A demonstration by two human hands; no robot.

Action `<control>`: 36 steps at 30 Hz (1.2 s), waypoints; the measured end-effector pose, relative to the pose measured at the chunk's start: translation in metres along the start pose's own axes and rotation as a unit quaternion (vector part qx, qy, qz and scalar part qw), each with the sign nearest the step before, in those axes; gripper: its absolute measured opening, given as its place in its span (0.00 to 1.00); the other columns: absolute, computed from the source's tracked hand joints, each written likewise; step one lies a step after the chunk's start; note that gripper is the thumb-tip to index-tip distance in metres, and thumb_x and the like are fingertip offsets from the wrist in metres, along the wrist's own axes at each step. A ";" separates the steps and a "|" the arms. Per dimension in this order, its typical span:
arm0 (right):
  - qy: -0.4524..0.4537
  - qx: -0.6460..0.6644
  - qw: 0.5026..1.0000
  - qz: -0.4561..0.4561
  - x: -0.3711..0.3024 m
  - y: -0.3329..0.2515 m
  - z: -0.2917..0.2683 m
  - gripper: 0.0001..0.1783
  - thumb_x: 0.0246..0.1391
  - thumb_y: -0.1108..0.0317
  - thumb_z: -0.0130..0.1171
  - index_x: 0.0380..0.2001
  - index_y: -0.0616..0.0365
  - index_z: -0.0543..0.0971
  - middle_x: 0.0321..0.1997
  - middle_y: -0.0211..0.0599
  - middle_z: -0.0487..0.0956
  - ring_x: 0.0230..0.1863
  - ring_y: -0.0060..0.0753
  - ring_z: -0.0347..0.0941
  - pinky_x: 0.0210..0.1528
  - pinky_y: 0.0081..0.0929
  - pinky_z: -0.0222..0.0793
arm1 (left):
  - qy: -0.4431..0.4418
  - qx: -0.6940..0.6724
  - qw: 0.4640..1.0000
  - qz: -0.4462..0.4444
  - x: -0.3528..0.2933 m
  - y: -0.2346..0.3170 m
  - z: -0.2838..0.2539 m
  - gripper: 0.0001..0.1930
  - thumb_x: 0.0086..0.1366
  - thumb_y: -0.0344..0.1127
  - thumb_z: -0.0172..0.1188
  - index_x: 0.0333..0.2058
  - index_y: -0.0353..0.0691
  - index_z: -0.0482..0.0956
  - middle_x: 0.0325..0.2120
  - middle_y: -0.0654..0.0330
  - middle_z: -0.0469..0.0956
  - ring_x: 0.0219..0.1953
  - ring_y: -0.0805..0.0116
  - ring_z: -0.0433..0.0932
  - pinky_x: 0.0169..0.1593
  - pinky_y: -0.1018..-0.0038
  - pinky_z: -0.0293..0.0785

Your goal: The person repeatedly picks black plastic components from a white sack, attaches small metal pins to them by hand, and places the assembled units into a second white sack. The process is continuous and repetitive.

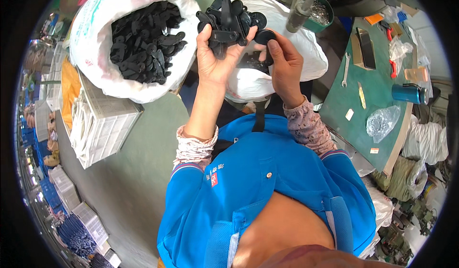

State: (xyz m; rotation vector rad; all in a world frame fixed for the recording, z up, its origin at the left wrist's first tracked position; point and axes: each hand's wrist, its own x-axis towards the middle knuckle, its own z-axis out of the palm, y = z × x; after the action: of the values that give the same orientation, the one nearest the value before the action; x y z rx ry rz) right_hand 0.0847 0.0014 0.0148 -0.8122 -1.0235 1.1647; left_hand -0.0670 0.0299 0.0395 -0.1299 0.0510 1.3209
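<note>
My left hand (213, 60) is raised, palm up, with its fingers curled round a heap of black plastic lever-shaped parts (230, 21), some with round ends. Just right of it, my right hand (287, 69) pinches a black part with a round disc end (264, 37) between thumb and fingers. Both hands are above an open white plastic bag (306, 52), with some dark pieces visible inside. To the left stands a big white sack (91, 52), its rim rolled back, holding many similar black parts (143, 52).
A metal machine spindle (301, 12) stands beyond my right hand, beside a green container (330, 23) of small metal pieces. On the green table at right lie a wrench (346, 69), a phone (366, 48), a blue bottle (409, 94) and a clear bag (382, 123). A white crate (107, 124) is at left.
</note>
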 end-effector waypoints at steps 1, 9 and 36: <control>0.016 -0.017 1.000 -0.001 -0.001 -0.007 -0.006 0.16 0.62 0.68 0.51 0.51 0.62 0.74 0.36 0.36 0.80 0.29 0.16 0.69 0.33 0.13 0.65 | 0.004 0.000 1.000 -0.004 0.001 -0.004 0.000 0.22 0.54 0.31 0.65 0.48 0.40 0.73 0.52 0.53 0.72 0.58 0.53 0.67 0.62 0.39 0.57; 0.051 -0.119 0.991 -0.034 0.039 -0.077 -0.075 0.18 0.55 0.70 0.57 0.50 0.63 0.75 0.30 0.35 0.80 0.26 0.18 0.73 0.25 0.13 0.65 | -0.023 0.096 0.994 -0.036 0.006 -0.019 0.001 0.28 0.53 0.30 0.64 0.54 0.38 0.67 0.54 0.51 0.69 0.59 0.50 0.65 0.62 0.36 0.54; -0.326 -0.352 0.877 -0.034 0.069 -0.074 -0.088 0.08 0.57 0.72 0.57 0.39 0.64 0.78 0.39 0.33 0.80 0.36 0.17 0.74 0.41 0.17 0.70 | -0.080 0.414 0.872 -0.249 -0.001 -0.022 -0.012 0.23 0.53 0.29 0.62 0.48 0.29 0.69 0.40 0.49 0.77 0.39 0.57 0.80 0.45 0.57 0.80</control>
State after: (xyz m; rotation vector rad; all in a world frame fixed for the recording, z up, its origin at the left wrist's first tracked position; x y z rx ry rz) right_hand 0.1978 0.0521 0.0669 -0.9424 -2.1013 1.0162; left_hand -0.0450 0.0220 0.0296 0.6632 0.4105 0.6992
